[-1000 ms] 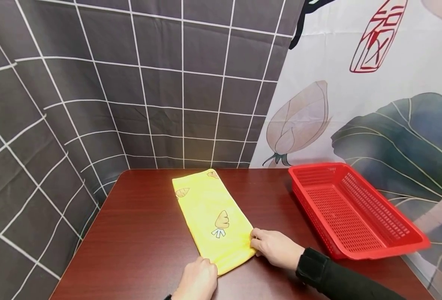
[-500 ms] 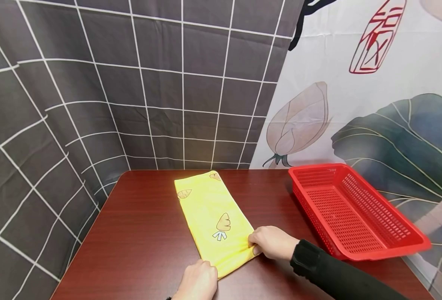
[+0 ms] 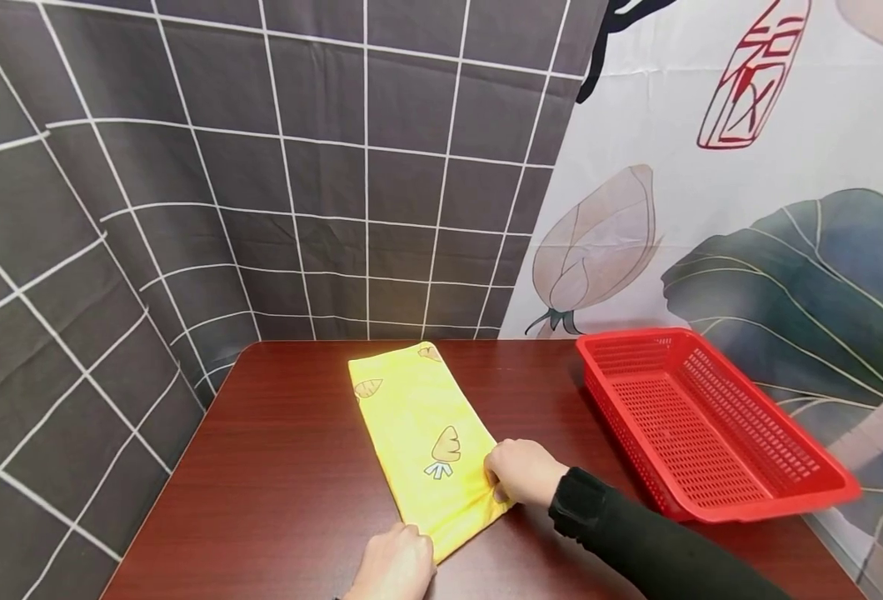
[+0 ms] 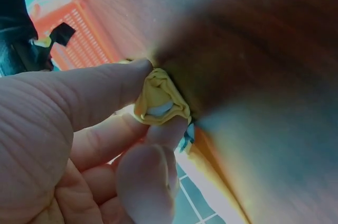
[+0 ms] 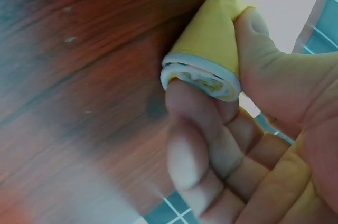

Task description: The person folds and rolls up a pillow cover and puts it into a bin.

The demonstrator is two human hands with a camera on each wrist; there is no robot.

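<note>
A yellow towel (image 3: 419,433) with carrot prints lies folded in a long strip on the dark wooden table (image 3: 291,467). My left hand (image 3: 396,562) pinches the towel's near left corner (image 4: 161,100) between thumb and fingers. My right hand (image 3: 520,471), in a black sleeve, pinches the near right corner (image 5: 208,49) between thumb and forefinger; the folded layers show white edging there. Both hands stay low at the table surface.
A red plastic mesh basket (image 3: 711,425) stands on the right side of the table, holding nothing I can see. A dark grid-patterned curtain (image 3: 187,183) hangs behind and to the left, and a printed floral one (image 3: 749,208) to the right.
My right hand has slid a little to the left and away from me with its corner of the towel. The left hand has stayed in place.
</note>
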